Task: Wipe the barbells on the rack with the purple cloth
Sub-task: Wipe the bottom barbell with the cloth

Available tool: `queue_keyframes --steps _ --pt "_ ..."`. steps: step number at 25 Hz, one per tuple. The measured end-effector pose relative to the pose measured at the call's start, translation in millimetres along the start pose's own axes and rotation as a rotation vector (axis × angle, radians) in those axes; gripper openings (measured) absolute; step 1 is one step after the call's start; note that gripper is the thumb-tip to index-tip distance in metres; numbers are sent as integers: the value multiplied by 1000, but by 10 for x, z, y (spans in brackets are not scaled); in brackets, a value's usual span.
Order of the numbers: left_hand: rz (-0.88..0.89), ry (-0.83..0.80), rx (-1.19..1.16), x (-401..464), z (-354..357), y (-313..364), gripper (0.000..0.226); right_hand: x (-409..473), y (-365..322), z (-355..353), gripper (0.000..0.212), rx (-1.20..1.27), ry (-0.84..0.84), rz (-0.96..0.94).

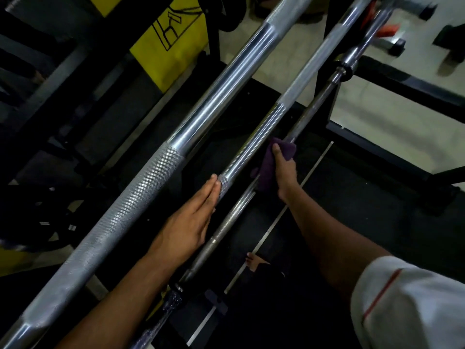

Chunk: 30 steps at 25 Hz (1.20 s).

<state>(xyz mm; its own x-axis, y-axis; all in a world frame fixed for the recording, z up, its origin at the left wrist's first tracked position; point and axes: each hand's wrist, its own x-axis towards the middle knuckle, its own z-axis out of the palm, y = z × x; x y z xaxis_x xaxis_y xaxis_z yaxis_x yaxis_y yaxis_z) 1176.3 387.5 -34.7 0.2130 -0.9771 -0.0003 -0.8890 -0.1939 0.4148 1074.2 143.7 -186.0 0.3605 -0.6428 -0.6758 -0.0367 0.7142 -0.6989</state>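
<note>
Purple cloth [270,161] is wrapped over the lowest, thinnest barbell [226,226], gripped there by the right hand [285,167] with the thumb on top, at about four o'clock from the frame's centre. The left hand [191,222] lies flat, fingers straight, against the knurled part of the middle barbell [254,144]. The thick top barbell [161,157] runs from seven toward one o'clock.

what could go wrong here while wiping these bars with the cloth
The left hand lies flat along the middle barbell, its fingers in the narrow gap beside the big near barbell; if a bar rolls, they could get pinched. The right hand holds the purple cloth bunched on the thin far barbell, so it may slip or miss the underside.
</note>
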Motion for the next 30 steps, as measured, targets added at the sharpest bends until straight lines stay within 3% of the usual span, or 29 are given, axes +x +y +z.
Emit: queue_keyframes --steps 5,8,12,16,23,26,30 --pt "21 42 -1 -19 40 -39 62 -290 48 -327 41 -525 -99 -21" --pt "45 73 -2 -44 88 -93 61 -578 99 -514 42 -628 -112 -104" --pt "43 139 -15 -65 134 -104 59 -1094 74 -643 16 -680 -180 -252" --pt "12 170 -4 -127 111 -62 54 -1290 23 -738 47 -867 -229 -218" --pt "-223 164 6 -1069 -45 98 51 -1500 -139 -943 46 -1025 -321 -254" --pt "-306 115 21 -1464 -95 68 57 -1512 -47 -906 42 -1106 -359 -397" --pt "-270 50 47 -1538 -157 30 61 -1468 -71 -669 50 -1247 -308 -615"
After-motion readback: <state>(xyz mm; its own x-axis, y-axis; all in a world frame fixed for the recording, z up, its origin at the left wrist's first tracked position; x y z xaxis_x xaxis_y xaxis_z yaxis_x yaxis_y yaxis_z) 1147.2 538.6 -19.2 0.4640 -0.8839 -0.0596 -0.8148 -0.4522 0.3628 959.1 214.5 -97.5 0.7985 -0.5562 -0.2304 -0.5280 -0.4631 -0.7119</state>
